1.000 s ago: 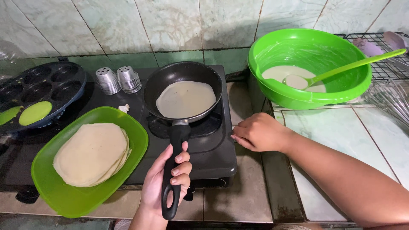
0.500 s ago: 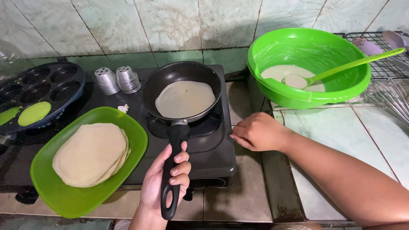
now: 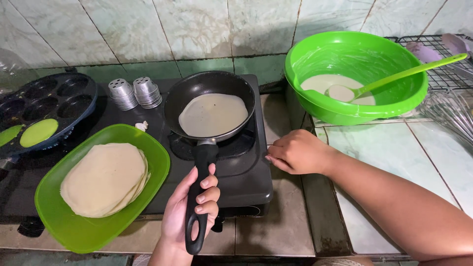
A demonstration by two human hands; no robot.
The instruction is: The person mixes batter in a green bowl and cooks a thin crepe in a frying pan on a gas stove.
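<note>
A black frying pan (image 3: 180,103) sits on the black stove (image 3: 246,172) with a thin pale crepe (image 3: 213,114) spread in it. My left hand (image 3: 189,209) grips the pan's black handle (image 3: 199,197) from below. My right hand (image 3: 298,152) rests as a loose fist on the stove's right edge, holding nothing. Left of the pan, a green plate (image 3: 74,229) carries a stack of cooked crepes (image 3: 104,179). At the back right stands a green bowl (image 3: 389,74) of pale batter (image 3: 315,83) with a green ladle (image 3: 394,79) lying in it.
A black multi-cup mould pan (image 3: 44,101) with green lids stands at the far left. Two small metal cups (image 3: 134,92) sit behind the plate. A wire rack (image 3: 443,74) and a metal whisk (image 3: 453,116) lie at the right, on the tiled counter.
</note>
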